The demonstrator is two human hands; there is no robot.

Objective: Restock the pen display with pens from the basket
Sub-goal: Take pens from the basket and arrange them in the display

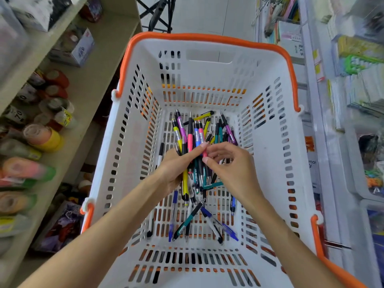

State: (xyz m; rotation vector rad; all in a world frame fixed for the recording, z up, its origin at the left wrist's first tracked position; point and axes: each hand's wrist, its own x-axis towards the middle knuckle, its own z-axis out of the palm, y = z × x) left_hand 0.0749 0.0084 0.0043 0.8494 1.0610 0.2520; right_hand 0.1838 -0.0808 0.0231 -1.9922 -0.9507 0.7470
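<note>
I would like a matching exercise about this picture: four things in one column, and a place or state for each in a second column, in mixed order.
Things
1. left hand
2. right hand
3. basket handles
4. tape rolls

Places or states
A. orange
B. on the shelf to the left of the basket
C. grips a bundle of pens
D. pinches a pink pen in the bundle

Pairs: 1-C, 2-D, 3-A, 4-B
</note>
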